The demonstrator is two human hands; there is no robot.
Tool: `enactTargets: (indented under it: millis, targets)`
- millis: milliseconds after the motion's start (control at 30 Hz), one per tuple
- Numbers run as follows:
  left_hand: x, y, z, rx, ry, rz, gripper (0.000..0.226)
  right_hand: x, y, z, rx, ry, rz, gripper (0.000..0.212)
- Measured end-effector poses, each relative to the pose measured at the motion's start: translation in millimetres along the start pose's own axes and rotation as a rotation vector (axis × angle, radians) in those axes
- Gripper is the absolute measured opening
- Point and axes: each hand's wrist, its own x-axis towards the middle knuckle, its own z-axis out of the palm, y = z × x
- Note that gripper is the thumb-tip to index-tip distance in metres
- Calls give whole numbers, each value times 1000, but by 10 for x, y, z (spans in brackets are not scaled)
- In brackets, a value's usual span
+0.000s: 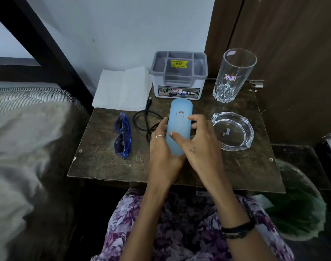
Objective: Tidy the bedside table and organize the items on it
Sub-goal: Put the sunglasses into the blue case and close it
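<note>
A pale blue oblong case (180,117) lies lengthwise in the middle of the dark bedside table (104,164). My left hand (162,146) grips its left side and near end. My right hand (200,140) holds its right side, thumb across the top. Blue sunglasses (122,136) lie folded to the left. A black cable (142,119) loops between the sunglasses and the case, partly hidden under my hands. A grey organizer box (179,76) stands at the back, white folded tissues (123,89) left of it.
A tall clear glass (234,74) stands at the back right, and a glass ashtray (233,131) sits in front of it. The bed (29,138) borders the table on the left. A dark wooden door (292,53) rises behind on the right.
</note>
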Motion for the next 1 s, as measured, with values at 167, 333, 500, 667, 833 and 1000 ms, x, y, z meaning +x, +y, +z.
enactTargets:
  millis: [167,333,500,667,833,1000]
  targets:
    - [-10,-10,-81,-148,-111,61,107,25,-3,-32,-35,-77,-11,68]
    - [28,-30,-308,-183,-103,81,113,71,38,-191,-103,-202,-157,68]
    - [65,-144,-503,-216,-68,16,115,89,45,-411,-173,-353,-307,67]
    - [108,-285,-655,-137,-169,-5,92,104,86,-481,-59,-546,-255,67]
    - [99,-327,-762,11,-168,-7,69,118,150,-457,-101,-591,-276,63]
    - [67,-334,-781,43,-161,-21,62,114,166,-385,-165,-605,-329,54]
